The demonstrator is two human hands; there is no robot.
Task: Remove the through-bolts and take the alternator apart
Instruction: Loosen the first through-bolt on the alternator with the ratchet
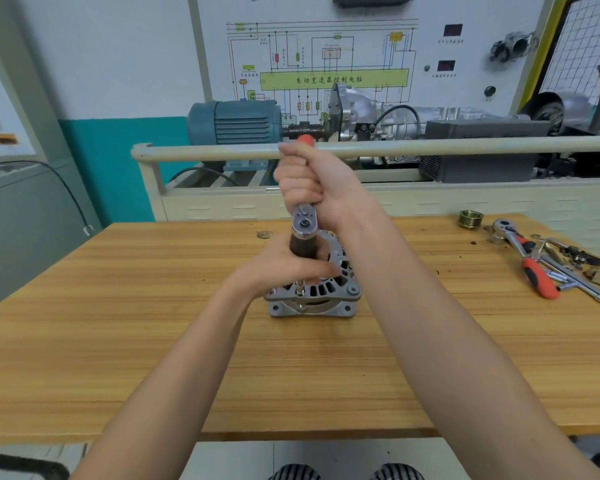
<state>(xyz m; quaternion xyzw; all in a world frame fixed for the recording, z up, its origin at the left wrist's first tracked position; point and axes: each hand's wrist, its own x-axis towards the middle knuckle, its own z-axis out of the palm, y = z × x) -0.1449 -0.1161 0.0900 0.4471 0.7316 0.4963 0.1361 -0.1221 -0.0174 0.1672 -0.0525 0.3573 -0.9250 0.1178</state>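
Silver metal, the one alternator (314, 292) stands in the middle of the wooden table (118, 341), where the left hand (284, 268) wraps its fingers round it to keep it still while the right hand (312, 181) squeezes one ratchet (303, 221) on a bolt, and a second ratchet (525, 258) lies far right.
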